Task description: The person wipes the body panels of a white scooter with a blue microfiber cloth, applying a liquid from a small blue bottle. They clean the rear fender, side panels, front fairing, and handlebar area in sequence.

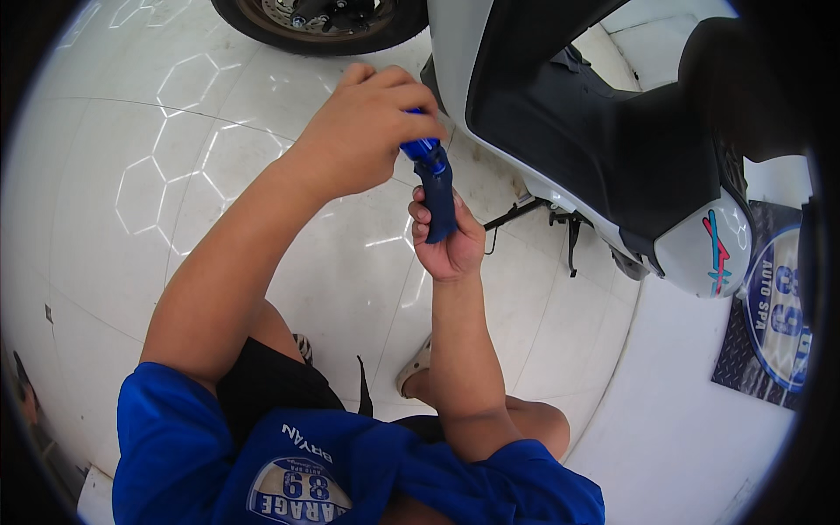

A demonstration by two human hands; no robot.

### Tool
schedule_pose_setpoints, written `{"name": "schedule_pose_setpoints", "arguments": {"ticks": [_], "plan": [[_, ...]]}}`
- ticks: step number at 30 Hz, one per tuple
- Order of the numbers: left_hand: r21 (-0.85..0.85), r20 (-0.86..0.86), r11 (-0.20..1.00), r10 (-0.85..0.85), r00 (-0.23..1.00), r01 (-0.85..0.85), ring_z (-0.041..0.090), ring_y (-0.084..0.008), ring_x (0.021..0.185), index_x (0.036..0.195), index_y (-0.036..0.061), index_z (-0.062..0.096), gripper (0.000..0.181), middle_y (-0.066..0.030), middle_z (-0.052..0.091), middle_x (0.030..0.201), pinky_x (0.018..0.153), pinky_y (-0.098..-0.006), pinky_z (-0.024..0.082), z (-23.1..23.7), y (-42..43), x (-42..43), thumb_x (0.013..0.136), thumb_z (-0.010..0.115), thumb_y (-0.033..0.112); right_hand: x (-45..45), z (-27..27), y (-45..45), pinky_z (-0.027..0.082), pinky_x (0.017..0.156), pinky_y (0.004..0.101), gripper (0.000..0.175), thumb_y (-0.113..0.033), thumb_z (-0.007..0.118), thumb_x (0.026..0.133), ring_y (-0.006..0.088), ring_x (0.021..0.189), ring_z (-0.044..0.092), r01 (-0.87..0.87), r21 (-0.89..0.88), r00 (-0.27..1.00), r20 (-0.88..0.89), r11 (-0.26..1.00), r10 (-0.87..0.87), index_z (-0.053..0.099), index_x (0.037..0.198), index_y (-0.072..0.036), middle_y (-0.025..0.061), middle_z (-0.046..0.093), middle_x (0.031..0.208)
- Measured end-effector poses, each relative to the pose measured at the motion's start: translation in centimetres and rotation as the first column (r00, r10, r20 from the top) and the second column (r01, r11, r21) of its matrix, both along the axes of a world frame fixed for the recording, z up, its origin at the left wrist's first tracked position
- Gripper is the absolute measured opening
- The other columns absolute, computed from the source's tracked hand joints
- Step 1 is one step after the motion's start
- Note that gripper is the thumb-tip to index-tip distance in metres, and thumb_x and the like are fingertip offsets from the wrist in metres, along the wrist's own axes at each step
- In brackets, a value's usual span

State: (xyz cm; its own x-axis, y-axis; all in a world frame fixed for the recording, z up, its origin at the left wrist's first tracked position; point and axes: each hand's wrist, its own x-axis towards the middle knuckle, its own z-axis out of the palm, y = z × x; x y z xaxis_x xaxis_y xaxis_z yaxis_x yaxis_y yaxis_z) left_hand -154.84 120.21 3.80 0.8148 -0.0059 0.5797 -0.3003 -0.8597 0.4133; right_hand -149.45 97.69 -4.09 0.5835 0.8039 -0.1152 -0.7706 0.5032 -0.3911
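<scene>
My left hand [367,131] is closed around a small blue bottle [420,147], tilted with its neck down. The bottle's narrow end meets the top of a dark blue cloth or soft applicator pad [441,203]; whether any liquid comes out cannot be seen. My right hand [453,246], palm up below the bottle, grips this piece between fingers and thumb. Both hands are in front of me, above the floor and left of a parked white and black scooter [558,125]. My left fingers hide most of the bottle's upper part.
The scooter's wheel [328,26] is at the top edge, and its stand [518,213] reaches out near my right hand. Glossy pale floor tiles [328,275] reflect hexagonal lights. A printed sign or mat [735,354] lies at the far right. My clog [417,364] rests below.
</scene>
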Motion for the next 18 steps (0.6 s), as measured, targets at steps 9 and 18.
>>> {"name": "schedule_pose_setpoints", "arguments": {"ticks": [9,18], "plan": [[-0.660,-0.061,0.710,0.273,0.960,-0.244,0.069,-0.0342,0.101,0.116,0.0089,0.072,0.042,-0.0133,0.073,0.110,0.088,-0.0389,0.056,-1.3,4.1,0.9,0.074,0.077,0.008,1.0,9.2,1.8,0.057,0.086,0.0379,0.033,-0.010,0.069,0.097,0.0241,0.100,0.068,0.290,-0.322,0.783,0.621,0.901,-0.031,0.064,0.127,0.001,0.0177,0.069,0.114],[-0.866,-0.029,0.417,0.511,0.859,-0.277,0.073,-0.0319,0.097,0.115,-0.0017,0.070,0.042,-0.0206,0.075,0.103,0.087,-0.0369,0.056,1.1,6.6,-0.9,0.074,0.073,0.005,6.0,25.8,15.2,0.052,0.089,0.0412,0.018,-0.012,0.071,0.088,0.0321,0.102,0.066,0.520,0.332,-0.727,-0.311,0.787,0.612,0.076,0.101,-0.001,0.0149,0.068,0.105]]}}
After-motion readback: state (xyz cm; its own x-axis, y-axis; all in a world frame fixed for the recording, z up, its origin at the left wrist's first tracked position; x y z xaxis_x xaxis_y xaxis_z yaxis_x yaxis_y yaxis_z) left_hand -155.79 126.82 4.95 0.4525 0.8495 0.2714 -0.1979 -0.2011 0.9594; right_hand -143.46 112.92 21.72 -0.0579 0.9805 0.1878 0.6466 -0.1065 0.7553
